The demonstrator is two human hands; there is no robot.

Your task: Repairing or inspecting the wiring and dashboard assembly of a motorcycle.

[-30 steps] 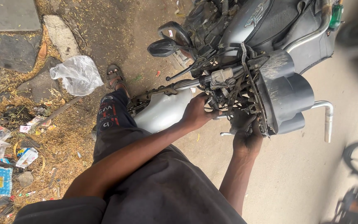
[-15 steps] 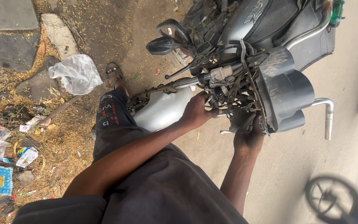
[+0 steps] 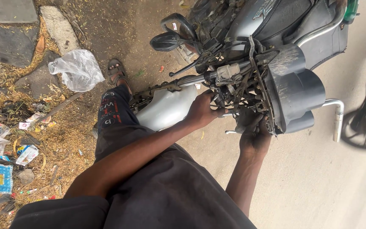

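Observation:
A motorcycle stands in front of me, its black headlight housing [image 3: 295, 91] turned toward me with a tangle of wires [image 3: 244, 91] behind it. My left hand [image 3: 202, 111] reaches in below the handlebar [image 3: 191, 79], beside the silver front mudguard [image 3: 166, 108], and its fingers are closed on the wires. My right hand [image 3: 255, 136] comes up from under the housing. It grips a grey part [image 3: 244, 122] in the same bundle. My leg in dark trousers [image 3: 112, 111] and sandalled foot [image 3: 117, 71] rest beside the wheel.
A black mirror [image 3: 166, 41] sticks out at the upper middle, and a chrome bar [image 3: 337, 118] sticks out to the right. A clear plastic bag [image 3: 78, 70], stone slabs [image 3: 9, 29] and litter on dry grass [image 3: 5, 157] lie to the left. A blurred cycle wheel [image 3: 363, 116] passes on the paved ground at the right.
Both hands stay in the wiring with only slight finger movement. The blurred wheel at the right has shifted position along the pavement.

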